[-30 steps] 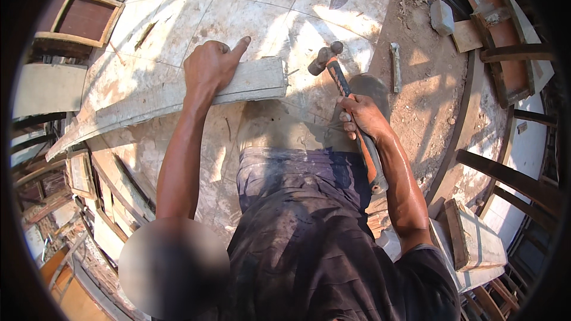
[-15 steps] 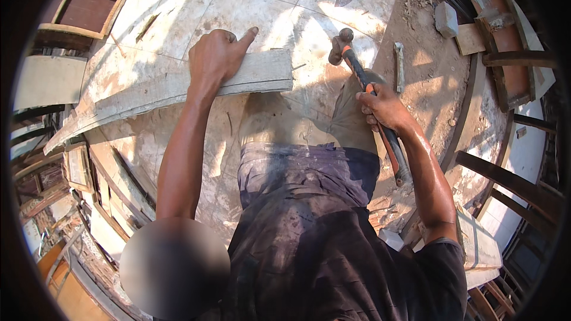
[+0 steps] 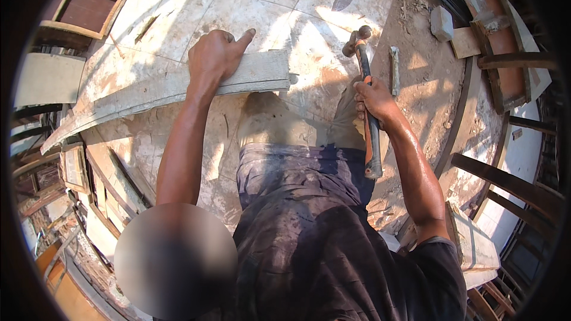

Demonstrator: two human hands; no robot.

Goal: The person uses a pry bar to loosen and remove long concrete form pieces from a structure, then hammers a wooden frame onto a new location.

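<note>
My left hand [image 3: 215, 54] is closed around a long, weathered grey wooden plank [image 3: 264, 73], with the thumb stretched along its far side. The plank reaches from in front of me away to the left. A small stub, perhaps a nail, juts from its right end, too small to make out. To the right, my right hand [image 3: 376, 98] grips the black and orange handle of a hammer [image 3: 360, 53]. The hammer's dark metal head points away from me, up and apart from the plank's end.
Stained floor tiles [image 3: 250, 12] lie beneath, with loose dirt [image 3: 428, 77] to the right. A pale block [image 3: 441, 23] and a short pale stick [image 3: 394, 70] rest there. Wooden frames [image 3: 83, 6] stack up on the left; timber pieces [image 3: 505, 47] stand on the right.
The hammer has swung more upright, its head shifting slightly right while its handle end moved left. My right hand moved a little left. My left hand still holds the plank.
</note>
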